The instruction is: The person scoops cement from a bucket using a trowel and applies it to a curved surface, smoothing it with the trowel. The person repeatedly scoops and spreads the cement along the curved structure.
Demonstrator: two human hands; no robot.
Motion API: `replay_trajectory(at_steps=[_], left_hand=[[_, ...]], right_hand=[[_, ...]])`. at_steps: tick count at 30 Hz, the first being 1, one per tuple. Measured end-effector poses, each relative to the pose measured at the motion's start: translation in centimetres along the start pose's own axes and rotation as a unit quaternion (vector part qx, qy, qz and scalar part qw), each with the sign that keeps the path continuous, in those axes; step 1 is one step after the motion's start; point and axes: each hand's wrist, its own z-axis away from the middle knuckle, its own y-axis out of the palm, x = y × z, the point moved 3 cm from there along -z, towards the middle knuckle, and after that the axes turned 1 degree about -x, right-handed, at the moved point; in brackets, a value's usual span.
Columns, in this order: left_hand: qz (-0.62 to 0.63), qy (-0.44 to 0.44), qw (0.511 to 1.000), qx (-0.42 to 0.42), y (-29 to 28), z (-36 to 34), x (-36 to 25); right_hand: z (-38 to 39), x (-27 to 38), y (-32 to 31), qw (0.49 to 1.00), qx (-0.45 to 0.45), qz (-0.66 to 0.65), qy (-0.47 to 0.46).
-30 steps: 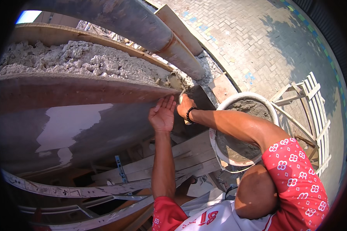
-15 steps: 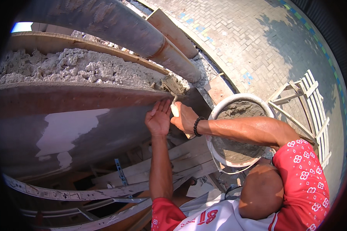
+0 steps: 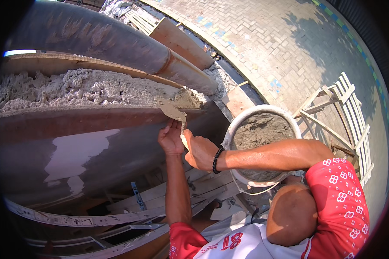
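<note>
My right hand (image 3: 199, 152), with a black bead bracelet at the wrist, is wrapped round the pale handle of a trowel (image 3: 173, 111). The trowel's mortar-smeared blade lies at the front edge of the rough grey mortar (image 3: 95, 88) along the wall top. Just below the blade my left hand (image 3: 172, 140) is open, palm up and fingers spread, against the dark wall face (image 3: 129, 149); its fingertips are partly hidden near the blade. A darker, wet patch of mortar (image 3: 189, 99) sits at the right end of the ledge. Under my right forearm stands a white bucket (image 3: 296, 125) of wet mortar.
A thick grey pipe (image 3: 116, 39) slants over the ledge, with a wooden board (image 3: 116, 64) behind the mortar. A metal ladder (image 3: 86, 221) lies lower left. A white slatted wooden frame (image 3: 349, 112) stands right of the bucket on the paving (image 3: 263, 47).
The trowel has swung up and left, so its blade now shows flat over the ledge edge. Both hands have shifted slightly left and down with it.
</note>
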Motion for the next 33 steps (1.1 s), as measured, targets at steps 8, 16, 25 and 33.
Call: replay_trajectory(at_steps=[8,16,25,33], left_hand=[[0.091,-0.005,0.996,0.022,0.6,-0.1,0.1],[0.087,0.008,0.995,-0.054,0.8,0.2,0.3],[0.068,0.017,0.997,-0.044,1.0,0.2,0.2],[0.039,0.018,0.999,-0.011,0.1,0.1,0.3]], right_hand=[[3.5,-0.5,-0.3,0.999,0.033,-0.024,0.015],[7.3,-0.5,-4.3,0.997,0.013,-0.073,0.013],[-0.3,-3.4,-1.0,0.961,-0.006,-0.200,0.193],[-2.9,-1.5,-2.3,0.997,0.058,-0.005,0.049]])
